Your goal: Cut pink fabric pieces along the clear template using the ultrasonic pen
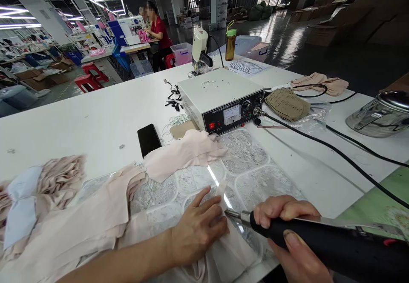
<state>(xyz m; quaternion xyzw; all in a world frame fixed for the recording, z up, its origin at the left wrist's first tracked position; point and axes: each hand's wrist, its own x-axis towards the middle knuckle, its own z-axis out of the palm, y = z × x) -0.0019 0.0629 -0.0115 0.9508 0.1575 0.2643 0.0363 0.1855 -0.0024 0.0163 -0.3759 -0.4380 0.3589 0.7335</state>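
My left hand (198, 227) lies flat with fingers stretched on a pale pink fabric piece (223, 249) at the table's near edge. My right hand (287, 227) is wrapped around a black handheld cutter tool (335, 244), whose metal tip (233, 214) touches the fabric beside my left fingertips. A black cable (322, 144) runs from the white control box (220, 100) toward the tool. The fabric rests on a glass plate over a stone-pattern sheet (249, 168).
Stacks of pink fabric (79, 219) lie at left, another piece (185, 151) near a black phone (148, 139). A steel kettle (380, 115), paper patterns (287, 103), a bottle (230, 42) and a small white machine (200, 49) stand farther back. A person in red (158, 30) sews at a distant table.
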